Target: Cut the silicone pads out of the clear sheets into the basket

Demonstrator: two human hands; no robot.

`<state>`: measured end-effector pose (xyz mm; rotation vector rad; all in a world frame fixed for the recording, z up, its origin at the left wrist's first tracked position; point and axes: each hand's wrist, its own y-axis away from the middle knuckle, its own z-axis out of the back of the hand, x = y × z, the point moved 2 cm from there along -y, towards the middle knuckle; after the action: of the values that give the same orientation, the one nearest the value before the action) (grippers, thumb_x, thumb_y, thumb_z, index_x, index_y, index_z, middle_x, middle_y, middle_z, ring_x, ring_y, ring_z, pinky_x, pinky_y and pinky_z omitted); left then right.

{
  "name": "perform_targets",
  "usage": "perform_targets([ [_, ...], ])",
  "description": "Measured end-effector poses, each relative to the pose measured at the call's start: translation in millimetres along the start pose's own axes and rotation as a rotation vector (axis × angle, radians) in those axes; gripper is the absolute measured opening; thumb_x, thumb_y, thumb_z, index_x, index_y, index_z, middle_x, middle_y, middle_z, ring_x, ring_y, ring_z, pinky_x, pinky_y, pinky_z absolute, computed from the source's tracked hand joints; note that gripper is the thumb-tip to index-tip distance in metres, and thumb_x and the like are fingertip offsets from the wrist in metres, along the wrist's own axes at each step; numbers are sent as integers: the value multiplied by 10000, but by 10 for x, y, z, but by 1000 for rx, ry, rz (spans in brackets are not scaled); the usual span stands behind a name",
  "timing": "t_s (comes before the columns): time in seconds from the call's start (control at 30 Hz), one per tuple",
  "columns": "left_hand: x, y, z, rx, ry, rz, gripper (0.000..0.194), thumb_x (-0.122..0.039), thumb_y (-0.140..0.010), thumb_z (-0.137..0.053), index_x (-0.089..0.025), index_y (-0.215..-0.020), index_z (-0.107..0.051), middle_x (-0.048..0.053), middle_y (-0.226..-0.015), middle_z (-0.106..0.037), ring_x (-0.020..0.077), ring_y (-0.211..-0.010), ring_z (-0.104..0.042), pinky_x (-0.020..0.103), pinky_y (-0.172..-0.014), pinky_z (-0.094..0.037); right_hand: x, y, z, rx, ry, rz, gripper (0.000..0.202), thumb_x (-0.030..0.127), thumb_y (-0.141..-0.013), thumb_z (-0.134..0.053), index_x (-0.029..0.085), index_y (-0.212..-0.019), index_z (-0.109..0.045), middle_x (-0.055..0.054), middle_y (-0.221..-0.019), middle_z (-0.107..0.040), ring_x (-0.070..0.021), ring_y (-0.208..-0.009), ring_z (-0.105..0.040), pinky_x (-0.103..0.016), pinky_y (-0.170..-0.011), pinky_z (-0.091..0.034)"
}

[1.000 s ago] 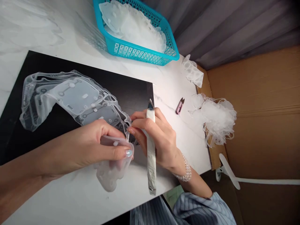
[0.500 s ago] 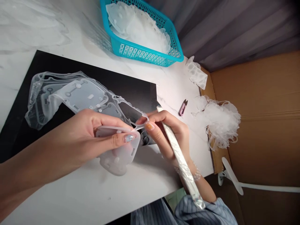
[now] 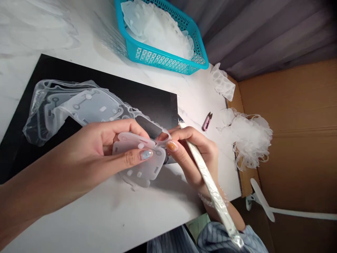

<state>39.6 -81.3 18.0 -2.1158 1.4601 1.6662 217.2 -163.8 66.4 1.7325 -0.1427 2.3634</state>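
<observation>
Pinching flat, translucent, plastic-looking pieces (image 3: 151, 165) in your left hand (image 3: 102, 147) at frame centre, and their clear looped edging (image 3: 166, 133) plus a slim silvery foil-wrapped tool (image 3: 207, 177) in your right hand (image 3: 201, 156), you have pieces and edging apparently still joined, with similar ones already filling the turquoise plastic basket (image 3: 163, 61), top centre.

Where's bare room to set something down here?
There's bare tabletop between the left forearm and the near edge, and a smaller patch between the black mat and pink snips. It's crowded around the left hand, right hand and white scraps.
</observation>
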Motion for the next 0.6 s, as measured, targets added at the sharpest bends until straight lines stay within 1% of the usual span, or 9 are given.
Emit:
perform_targets([
  [0.07,-8,2,-24,85,-175,13,155,-359,-756,-761,-267,-875,-727,33,-696,-732,195,-572,-661,195,-419,-433,-5,5,6,-4,25,13,112,375,-900,-670,287,-833,-659,-47,-910,-734,-211,-690,-657,-379,-584,-569],
  [0.13,-9,7,-31,97,-212,-6,176,-438,-786,-727,-290,-880,-709,27,-710,-743,181,-588,-660,189,-449,-450,-12,4,14,-2,18,44,104,370,-902,-674,292,-835,-663,-45,-903,-732,-217,-710,-668,-378,-583,-574],
  [0.27,45,10,2,89,-143,-5,155,-428,-797,-724,-314,-893,-683,9,-709,-750,162,-603,-662,189,-501,-483,-20,-9,26,14,-61,105,75,314,-906,-680,289,-835,-680,-34,-882,-732,-206,-720,-680,-357,-600,-581],
  [0.37,79,1,11,120,-139,20,172,-434,-806,-714,-329,-934,-667,3,-727,-752,179,-610,-674,219,-503,-511,-8,-18,27,-6,-51,56,117,366,-897,-687,279,-819,-685,-40,-863,-722,-205,-703,-668,-351,-601,-572],
  [0.4,76,-2,-1,109,-157,15,187,-440,-806,-713,-332,-951,-664,0,-733,-750,183,-614,-678,217,-495,-510,-2,-19,25,-12,-41,17,146,397,-898,-684,274,-818,-688,-41,-841,-714,-203,-690,-658,-345,-590,-560],
  [0.47,47,-6,-51,46,-219,-12,241,-473,-803,-707,-336,-995,-655,-11,-712,-729,175,-589,-667,190,-450,-473,5,-20,13,30,-32,-68,197,444,-893,-685,258,-829,-697,-28,-755,-681,-179,-622,-610,-317,-539,-513],
  [0.53,-2,0,-130,-11,-276,-48,340,-534,-805,-680,-344,-1083,-630,-20,-681,-705,165,-533,-643,171,-386,-410,-9,-25,13,88,-28,-129,216,442,-870,-720,233,-816,-703,-2,-667,-631,-142,-550,-538,-279,-492,-447],
  [0.57,-31,7,-168,-37,-301,-75,398,-560,-811,-661,-352,-1145,-605,-24,-693,-703,159,-512,-636,170,-367,-391,-31,-36,29,92,-24,-141,217,426,-852,-746,220,-799,-703,8,-646,-614,-126,-536,-510,-263,-487,-423],
  [0.6,-60,16,-197,-69,-329,-109,445,-575,-824,-637,-365,-1211,-570,-24,-740,-714,156,-525,-649,171,-375,-403,-63,-58,60,66,-20,-137,218,409,-836,-768,209,-783,-700,14,-645,-608,-114,-539,-495,-250,-495,-412],
])
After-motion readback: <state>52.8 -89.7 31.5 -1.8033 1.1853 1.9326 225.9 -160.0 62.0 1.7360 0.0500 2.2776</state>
